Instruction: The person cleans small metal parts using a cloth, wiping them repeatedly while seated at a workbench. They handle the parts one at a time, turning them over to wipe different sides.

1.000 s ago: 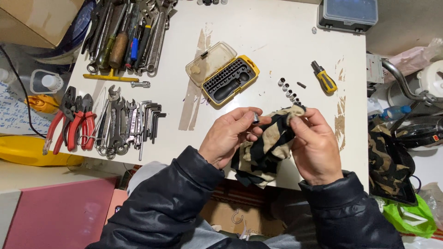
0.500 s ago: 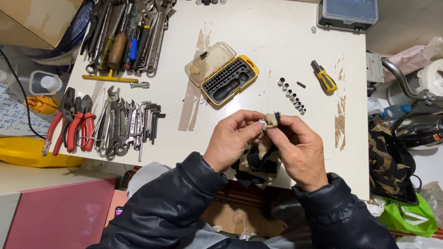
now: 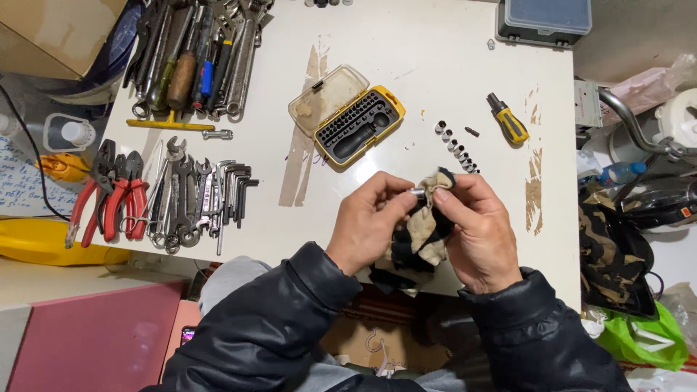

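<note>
Probably a workshop: wrenches [image 3: 190,194], pliers [image 3: 109,192] on table [image 3: 406,43].

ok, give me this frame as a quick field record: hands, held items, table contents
left hand: pinches small metal socket
right hand: holds rag against socket
table: white, worn patches
centre: open yellow bit case
right of case: row of sockets, stubby screwdriver
left edge: red pliers, wrenches, hex keys

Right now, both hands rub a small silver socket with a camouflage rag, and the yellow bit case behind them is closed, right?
Not quite: the head view shows the yellow bit case open, its clear lid folded back. The rest holds.
</note>
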